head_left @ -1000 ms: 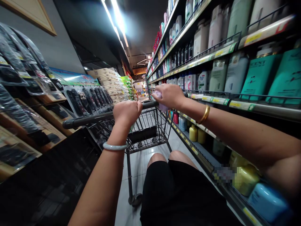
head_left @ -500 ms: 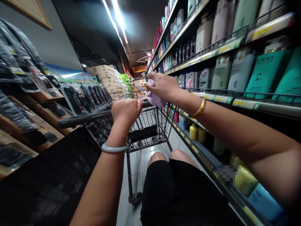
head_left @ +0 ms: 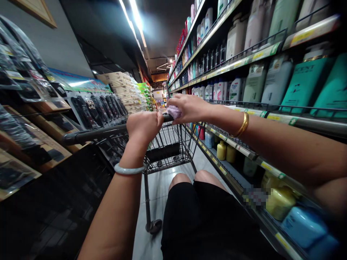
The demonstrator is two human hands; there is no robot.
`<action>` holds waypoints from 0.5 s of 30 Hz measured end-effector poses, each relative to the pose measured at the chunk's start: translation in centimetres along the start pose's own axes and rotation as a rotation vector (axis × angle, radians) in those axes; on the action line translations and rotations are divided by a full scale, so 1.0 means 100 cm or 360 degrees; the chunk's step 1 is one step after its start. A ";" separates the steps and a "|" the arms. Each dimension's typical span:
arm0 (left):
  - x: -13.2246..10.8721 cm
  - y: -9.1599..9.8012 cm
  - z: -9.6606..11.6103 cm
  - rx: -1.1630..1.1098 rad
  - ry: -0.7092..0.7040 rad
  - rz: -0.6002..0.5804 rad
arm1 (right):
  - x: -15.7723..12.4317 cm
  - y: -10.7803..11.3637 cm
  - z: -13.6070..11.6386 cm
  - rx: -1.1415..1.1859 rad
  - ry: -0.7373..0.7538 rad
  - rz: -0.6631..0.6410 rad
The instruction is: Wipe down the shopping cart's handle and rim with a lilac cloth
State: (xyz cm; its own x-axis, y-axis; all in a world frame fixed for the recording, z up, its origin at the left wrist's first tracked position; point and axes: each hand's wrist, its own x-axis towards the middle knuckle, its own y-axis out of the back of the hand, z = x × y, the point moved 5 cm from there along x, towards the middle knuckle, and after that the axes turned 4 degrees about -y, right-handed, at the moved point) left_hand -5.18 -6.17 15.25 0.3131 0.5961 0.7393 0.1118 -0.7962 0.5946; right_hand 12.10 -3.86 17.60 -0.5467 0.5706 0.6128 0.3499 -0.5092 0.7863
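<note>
Left hand wrapped round the shopping cart handlebar, fingers curled. Right hand: fingers bunched on a lilac cloth (fuzzy, from where I stand) at the handlebar's right end.

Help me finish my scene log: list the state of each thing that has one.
left hand, closed around the cart handle
right hand, curled around the purple cloth
purple cloth, bunched
cart handle, gripped
ceiling lights, lit
turquoise bottles, upright
gold bracelet, worn on the right wrist
pale bangle, worn
</note>
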 end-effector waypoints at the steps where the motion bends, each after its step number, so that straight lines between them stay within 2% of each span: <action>1: 0.000 0.000 0.000 -0.0002 0.0005 0.0000 | 0.004 -0.001 0.006 0.0118 -0.0043 -0.0081; 4: -0.001 0.000 -0.002 -0.0010 0.0025 0.0003 | 0.017 -0.004 0.016 0.0432 -0.0190 -0.0276; 6: -0.002 0.000 -0.003 -0.0011 0.0043 0.0006 | 0.025 -0.007 0.014 0.0405 -0.0320 -0.0275; 9: -0.003 0.000 -0.007 0.0004 0.0090 0.0015 | 0.029 -0.012 -0.007 0.0124 -0.0385 -0.0059; 12: -0.005 0.001 -0.009 0.0006 0.0094 0.0002 | 0.025 -0.012 -0.033 -0.0010 -0.0202 0.0187; 15: -0.007 0.003 -0.009 0.0006 0.0051 -0.0017 | 0.016 -0.007 -0.030 0.0071 -0.0101 0.0191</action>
State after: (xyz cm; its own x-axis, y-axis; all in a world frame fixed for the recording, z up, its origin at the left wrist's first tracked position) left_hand -6.24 -6.73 15.24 0.2816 0.6076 0.7427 0.1187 -0.7901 0.6014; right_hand 8.67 -4.54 17.84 -0.4500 0.5477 0.7053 0.4441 -0.5480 0.7089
